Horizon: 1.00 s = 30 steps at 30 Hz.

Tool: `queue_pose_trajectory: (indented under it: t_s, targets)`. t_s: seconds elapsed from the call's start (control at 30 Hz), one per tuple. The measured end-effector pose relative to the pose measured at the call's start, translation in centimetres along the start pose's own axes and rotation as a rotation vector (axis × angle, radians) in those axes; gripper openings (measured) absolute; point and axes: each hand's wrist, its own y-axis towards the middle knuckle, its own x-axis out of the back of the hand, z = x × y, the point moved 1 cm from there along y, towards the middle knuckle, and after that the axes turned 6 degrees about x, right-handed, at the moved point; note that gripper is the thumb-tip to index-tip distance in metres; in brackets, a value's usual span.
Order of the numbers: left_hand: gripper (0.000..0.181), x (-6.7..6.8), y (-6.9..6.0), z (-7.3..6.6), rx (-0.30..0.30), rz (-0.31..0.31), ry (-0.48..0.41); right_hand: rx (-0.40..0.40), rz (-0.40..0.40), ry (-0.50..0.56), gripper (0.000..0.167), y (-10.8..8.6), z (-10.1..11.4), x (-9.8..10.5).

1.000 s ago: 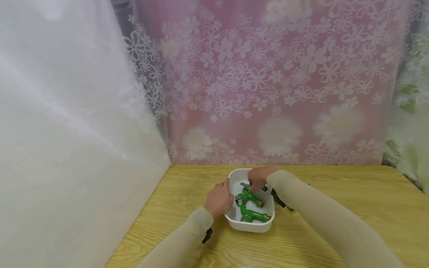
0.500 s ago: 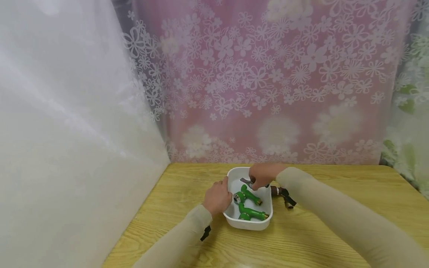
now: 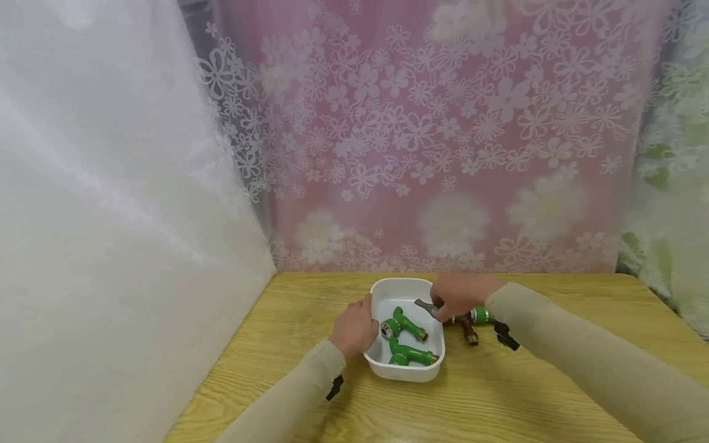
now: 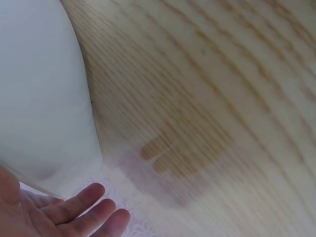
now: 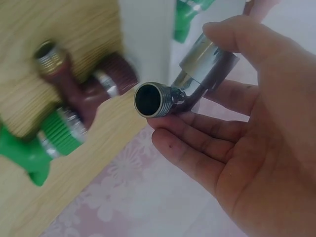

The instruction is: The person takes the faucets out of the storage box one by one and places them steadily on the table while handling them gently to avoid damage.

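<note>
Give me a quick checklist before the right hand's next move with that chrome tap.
1. Right hand has a firm-looking grip on the chrome tap: ok, thumb above, fingers beneath.
2. Left hand at the left rim of the white tub: ok.
3. White tub standing flat on the table: ok.
4. Farther green tap and nearer green tap lying inside the tub: ok.
5. Chrome tap clear of the right rim: cannot tell, the hand covers that spot.
6. Free space right of the tub: not ok, a dark red tap lies close by, a third green tap beyond it.
</note>
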Motion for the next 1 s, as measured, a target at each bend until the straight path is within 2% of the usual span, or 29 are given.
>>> queue_pose_trajectory:
  t_s: [0.17,0.3,0.53,1.0]
  targets:
    - [0.061,-0.1,0.1,0.1,-0.003,-0.003,0.007,-0.014,-0.018,0.021,0.009,-1.6,-1.5,-0.8]
    - [0.061,-0.1,0.1,0.1,-0.008,-0.011,0.013,-0.007,-0.037,0.051,0.014,-3.0,-2.5,-1.2]
    - [0.059,0.2,-0.2,0.1,-0.053,-0.046,0.007,-0.014,-0.057,0.083,0.012,-5.1,-4.2,-2.0]
    - [0.061,0.1,-0.2,0.2,-0.050,-0.046,0.009,-0.078,-0.078,0.161,0.016,-8.3,-7.6,-3.8]
